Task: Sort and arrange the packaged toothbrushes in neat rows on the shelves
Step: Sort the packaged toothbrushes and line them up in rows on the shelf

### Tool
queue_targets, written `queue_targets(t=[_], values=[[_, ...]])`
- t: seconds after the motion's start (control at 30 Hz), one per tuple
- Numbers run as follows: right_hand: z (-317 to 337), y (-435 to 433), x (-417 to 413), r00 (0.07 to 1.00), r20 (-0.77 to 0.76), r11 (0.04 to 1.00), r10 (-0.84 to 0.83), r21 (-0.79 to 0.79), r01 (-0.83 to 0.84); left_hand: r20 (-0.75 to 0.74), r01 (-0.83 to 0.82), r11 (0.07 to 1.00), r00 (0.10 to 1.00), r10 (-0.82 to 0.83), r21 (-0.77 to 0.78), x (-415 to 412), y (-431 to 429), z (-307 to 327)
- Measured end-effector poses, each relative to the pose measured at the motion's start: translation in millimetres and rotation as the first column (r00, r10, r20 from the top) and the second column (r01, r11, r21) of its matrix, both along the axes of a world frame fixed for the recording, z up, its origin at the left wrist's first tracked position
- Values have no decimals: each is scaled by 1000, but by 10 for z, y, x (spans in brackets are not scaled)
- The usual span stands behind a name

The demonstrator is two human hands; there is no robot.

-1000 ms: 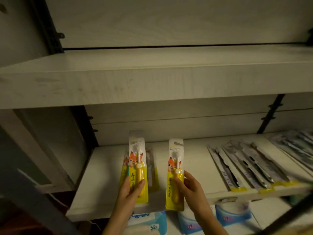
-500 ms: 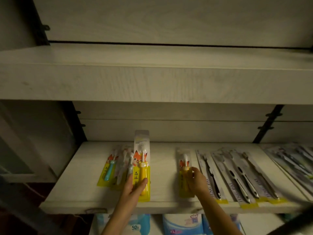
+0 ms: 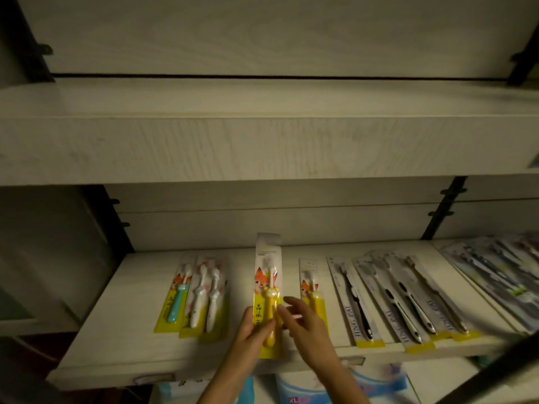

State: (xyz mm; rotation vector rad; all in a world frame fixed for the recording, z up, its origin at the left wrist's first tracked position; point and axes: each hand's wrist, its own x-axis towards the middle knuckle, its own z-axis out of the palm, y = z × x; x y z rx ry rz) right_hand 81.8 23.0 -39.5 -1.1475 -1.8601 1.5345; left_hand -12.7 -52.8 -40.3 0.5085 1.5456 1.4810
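Over the shelf (image 3: pixel 116 345) front, our left hand (image 3: pixel 255 330) grips a yellow toothbrush pack (image 3: pixel 268 287) raised off the board. Our right hand (image 3: pixel 303 322) hovers beside it, fingers spread, holding nothing. Placing looks underway; next we'd lay it flat, parallel to the matching pack (image 3: pixel 309 282).
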Motion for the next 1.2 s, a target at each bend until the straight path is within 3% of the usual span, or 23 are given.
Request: queue_targets(t=[0.13, 0.23, 0.33, 0.47, 0.7, 0.87, 1.0, 1.13, 1.2], values=[[-36, -66, 5, 998, -39, 998, -49, 34, 50, -44, 146, 987, 988, -149, -63, 14, 65, -198], [-95, 179, 88, 981, 81, 977, -174, 138, 161, -124, 199, 974, 970, -211, -105, -111, 29, -119], [-128, 445, 172, 936, 285, 968, -208, 196, 155, -230, 117, 988, 964, -138, -101, -314, -28, -100], [-272, 555, 162, 862, 455, 956, -223, 273, 104, -208, 2, 997, 978, -19, -79, -558, -162, -112], [-323, 500, 93, 800, 488, 921, -348, 339, 194, -159, -154, 988, 975, 153, 7, -792, -375, -175], [-291, 490, 154, 773, 522, 891, -360, 439, 118, -193, -202, 979, 961, 196, -13, -881, -485, -160], [-180, 327, 20, 911, 303, 885, -280, 448, 123, -214, -267, 963, 943, 254, -30, -968, -585, -185], [-46, -12, -282, 990, -42, 968, -137, 208, 142, -252, -292, 956, 927, 276, -24, -1073, -725, -224], [-12, -208, -412, 988, -114, 988, -100, 108, 113, -260, -296, 955, 924, 279, -27, -1144, -791, -257]])
